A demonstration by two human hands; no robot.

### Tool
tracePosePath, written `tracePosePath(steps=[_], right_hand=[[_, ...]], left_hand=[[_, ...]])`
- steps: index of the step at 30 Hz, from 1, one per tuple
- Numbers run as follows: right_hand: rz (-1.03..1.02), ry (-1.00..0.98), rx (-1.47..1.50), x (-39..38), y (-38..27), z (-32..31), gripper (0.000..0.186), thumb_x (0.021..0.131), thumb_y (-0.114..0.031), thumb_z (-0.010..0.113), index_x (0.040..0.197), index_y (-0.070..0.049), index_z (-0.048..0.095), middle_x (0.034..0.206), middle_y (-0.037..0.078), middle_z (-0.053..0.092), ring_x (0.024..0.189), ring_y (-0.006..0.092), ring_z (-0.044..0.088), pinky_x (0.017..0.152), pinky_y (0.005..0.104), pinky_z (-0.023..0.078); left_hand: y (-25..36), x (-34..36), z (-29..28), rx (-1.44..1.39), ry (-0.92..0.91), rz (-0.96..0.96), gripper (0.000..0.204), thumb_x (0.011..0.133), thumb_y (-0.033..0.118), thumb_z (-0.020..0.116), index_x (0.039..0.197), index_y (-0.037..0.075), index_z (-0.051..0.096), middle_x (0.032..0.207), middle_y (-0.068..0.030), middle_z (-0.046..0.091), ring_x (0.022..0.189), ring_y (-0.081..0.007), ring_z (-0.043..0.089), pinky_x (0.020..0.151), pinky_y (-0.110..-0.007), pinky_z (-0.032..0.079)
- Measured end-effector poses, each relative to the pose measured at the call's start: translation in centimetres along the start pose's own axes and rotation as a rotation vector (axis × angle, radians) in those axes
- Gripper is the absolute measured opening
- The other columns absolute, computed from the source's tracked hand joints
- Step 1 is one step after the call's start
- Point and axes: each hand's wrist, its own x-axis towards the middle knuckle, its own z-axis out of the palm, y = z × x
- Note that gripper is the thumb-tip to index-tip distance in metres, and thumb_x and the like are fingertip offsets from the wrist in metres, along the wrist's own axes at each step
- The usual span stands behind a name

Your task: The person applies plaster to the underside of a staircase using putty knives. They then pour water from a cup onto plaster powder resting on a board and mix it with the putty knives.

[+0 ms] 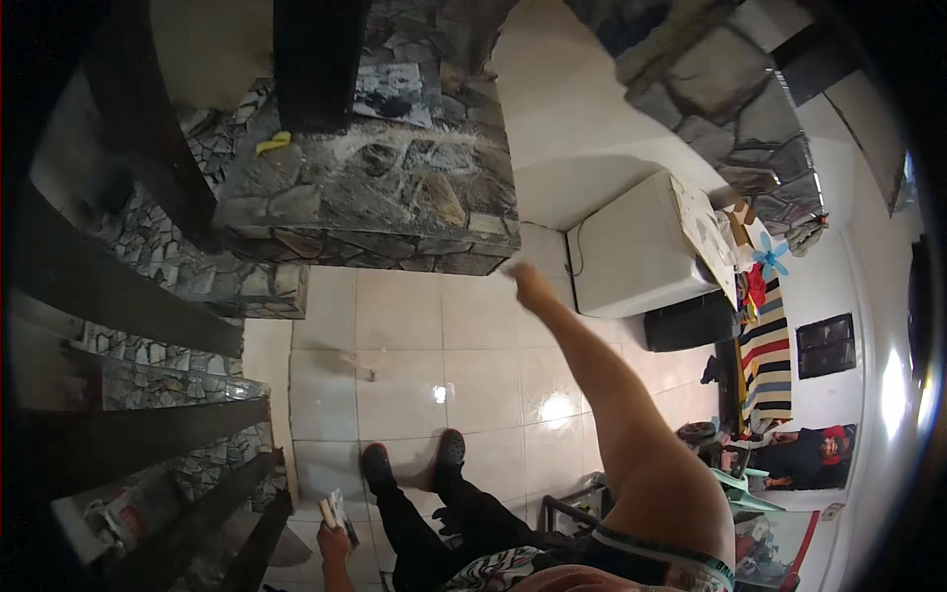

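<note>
At the bottom left my left hand (335,541) is closed on a flat tool (332,513) with a pale handle and a greyish blade. My right arm reaches up to the near right corner of a stone-clad step (395,187), where my right hand (528,286) is at or just below the edge; its fingertips are blurred, and contact is unclear. On that step lie a small yellow item (273,144) and a speckled grey-and-white sheet (390,94) beside a dark post (314,59). Pale dusty residue marks the stone surface.
More stone steps (178,385) with dark beams run down the left. Tiled floor (400,316) lies below me. A white appliance (621,257) and black bin (681,326) stand right of the step; a green chair (740,483) and another person (789,459) are farther right.
</note>
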Motion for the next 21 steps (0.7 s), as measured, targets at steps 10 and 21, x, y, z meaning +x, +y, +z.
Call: tracePosePath(steps=[10, 21], right_hand=[[0.510, -0.199, 0.285, -36.4, -0.7, 7.8, 0.059, 0.075, 0.003, 0.045, 0.131, -0.015, 0.048, 0.100, 0.024, 0.063, 0.097, 0.0400, 0.059, 0.084, 0.0452, 0.047], [1.079, -0.139, 0.472, -54.2, -4.0, 7.9, 0.029, 0.076, -0.003, 0.051, 0.103, -0.001, 0.064, 0.102, 0.025, 0.063, 0.097, 0.0400, 0.060, 0.083, 0.0431, 0.049]], left_hand=[[-0.1, 0.4, -6.6, 0.041, -0.140, -0.229, 0.026, 0.088, 0.022, 0.050, 0.097, -0.001, 0.060, 0.079, -0.0141, 0.061, 0.070, -0.0291, 0.059, 0.063, -0.040, 0.047], [14.6, 8.0, -9.3, 0.249, -0.152, 0.225, 0.043, 0.073, 0.015, 0.056, 0.109, -0.008, 0.057, 0.108, -0.0288, 0.061, 0.103, -0.0439, 0.058, 0.088, -0.045, 0.046]])
